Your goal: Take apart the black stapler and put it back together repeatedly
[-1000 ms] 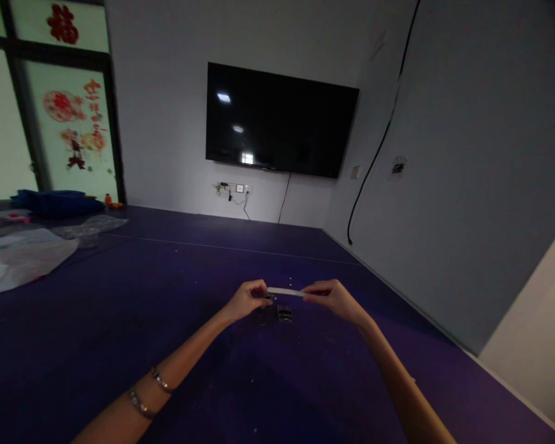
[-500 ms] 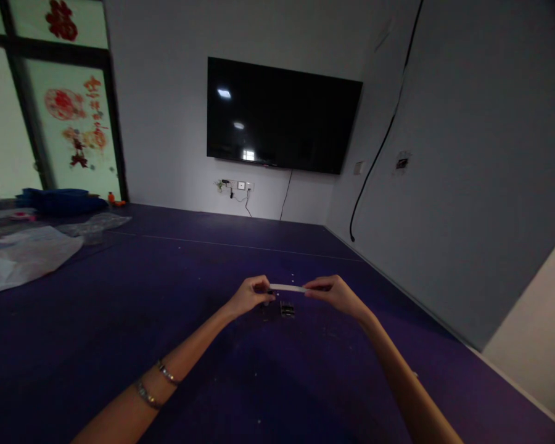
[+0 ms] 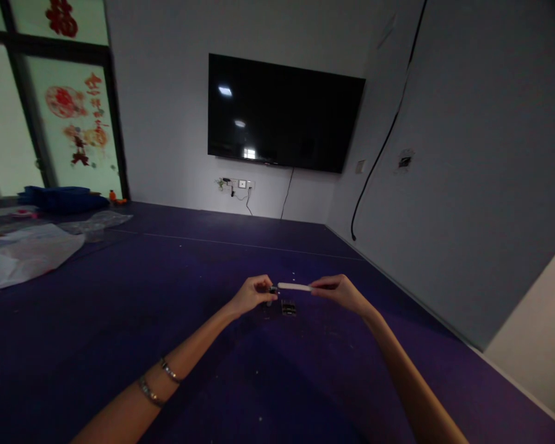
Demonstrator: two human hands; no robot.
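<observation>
My right hand [image 3: 340,291] pinches one end of a thin white strip [image 3: 295,287], which points left toward my other hand. Between thumb and fingers, my left hand [image 3: 255,294] grips a small dark piece [image 3: 272,290]; its exact kind is too small to make out. The strip's free end lies close beside that piece, and whether they touch I cannot tell. Just below the strip, a small dark object with pale edges [image 3: 288,308] rests on the purple surface [image 3: 259,370].
Tiny white bits [image 3: 293,273] lie beyond my hands. Clear plastic wrapping [image 3: 97,223] and a white sheet [image 3: 32,253] spread at the left, near a folded blue cloth [image 3: 62,198]. A black cable [image 3: 374,160] hangs along the right wall, and a television [image 3: 284,114] is mounted ahead.
My right hand has shifted slightly right with the white strip. The strip's left end, at my left fingers before, now shows free of them, and more of the dark piece is visible.
</observation>
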